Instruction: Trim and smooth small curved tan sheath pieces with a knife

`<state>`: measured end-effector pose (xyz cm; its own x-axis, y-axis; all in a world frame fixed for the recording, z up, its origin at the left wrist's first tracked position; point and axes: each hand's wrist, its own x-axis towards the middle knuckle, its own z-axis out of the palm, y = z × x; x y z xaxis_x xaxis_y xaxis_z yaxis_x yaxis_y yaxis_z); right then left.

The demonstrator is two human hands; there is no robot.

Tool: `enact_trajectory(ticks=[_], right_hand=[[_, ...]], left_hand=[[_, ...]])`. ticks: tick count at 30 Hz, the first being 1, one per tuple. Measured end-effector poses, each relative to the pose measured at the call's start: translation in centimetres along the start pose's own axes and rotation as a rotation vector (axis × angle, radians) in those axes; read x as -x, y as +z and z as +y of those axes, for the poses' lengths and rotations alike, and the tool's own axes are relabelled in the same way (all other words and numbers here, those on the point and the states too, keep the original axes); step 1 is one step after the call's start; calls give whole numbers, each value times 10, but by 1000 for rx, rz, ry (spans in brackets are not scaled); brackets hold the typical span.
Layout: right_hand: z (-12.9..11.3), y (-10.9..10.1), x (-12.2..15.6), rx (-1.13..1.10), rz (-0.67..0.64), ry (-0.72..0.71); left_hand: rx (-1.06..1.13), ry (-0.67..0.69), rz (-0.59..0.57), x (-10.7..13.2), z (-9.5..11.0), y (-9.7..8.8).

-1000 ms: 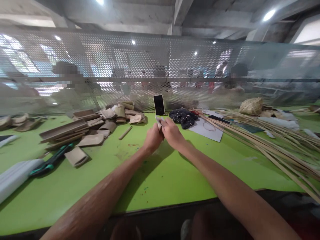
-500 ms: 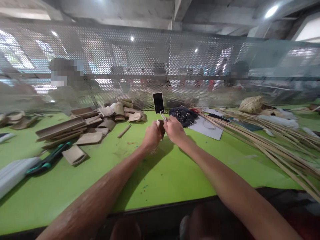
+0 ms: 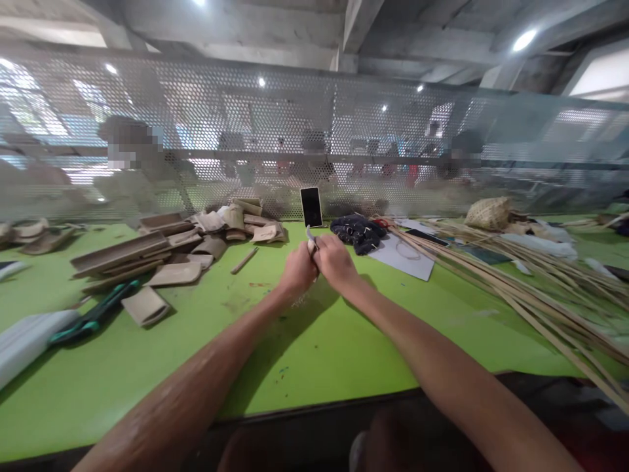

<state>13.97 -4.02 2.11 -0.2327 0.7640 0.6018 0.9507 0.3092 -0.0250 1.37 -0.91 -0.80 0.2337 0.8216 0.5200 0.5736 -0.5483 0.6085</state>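
My left hand and my right hand meet over the middle of the green table, both closed. Between their fingertips sticks up a small pale strip, thin and bent; I cannot tell what it is made of. A phone leans upright against the mesh screen just behind the hands. A dark bundle of cloth lies to the right of the phone.
A heap of tan curved bamboo pieces covers the left back. Green-handled pliers and a white sheet lie at far left. Long bamboo strips fan across the right, with white paper and a woven basket. People sit behind the mesh screen.
My hands have stayed together in the same spot, shifting their grip on the small pale strip, which now points more upright. The view has swayed slightly.
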Motion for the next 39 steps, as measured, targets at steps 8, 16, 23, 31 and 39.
enact_trajectory(ticks=[8,16,23,31,39], right_hand=[[-1,-3,-2,5,-4,40],[2,-1,0,10,-5,19],[5,2,-3,-8,-11,-45],[6,4,-4,-20,-10,-85],[12,10,0,-42,65,-83]], left_hand=[[-60,39,-11,-4,1,0],[-105,52,-43,-3,0,-5],[-79,17,-33,-3,1,-7],[-126,-3,-73,-8,2,-9],[-204,48,-142,-7,4,-12]])
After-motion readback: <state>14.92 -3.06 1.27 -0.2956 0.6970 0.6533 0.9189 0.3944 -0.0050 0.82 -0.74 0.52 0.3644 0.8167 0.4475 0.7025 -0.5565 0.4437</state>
